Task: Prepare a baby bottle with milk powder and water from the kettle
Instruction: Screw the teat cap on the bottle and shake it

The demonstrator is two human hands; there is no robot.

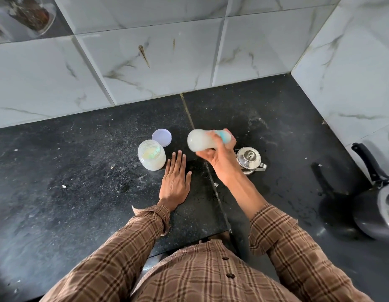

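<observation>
Milky white liquid fills the translucent plastic baby bottle (pixel 201 140), which the right hand (pixel 219 153) holds in the air above the black stone counter (pixel 80 171). The fingers are closed around the end with the turquoise collar. The bottle lies almost horizontal: its long axis runs left to right, the rounded base points to the left and the collar end points to the right, inside the hand. The bottle looks a little blurred. The left hand (pixel 175 182) rests flat on the counter, palm down, fingers stretched and together, holding nothing. Just beside its fingertips stands an open clear jar of pale milk powder (pixel 151 157), and the jar's round lilac lid (pixel 161 137) lies behind it. Behind the right wrist stands a small shiny steel kettle with its lid on (pixel 249 160).
</observation>
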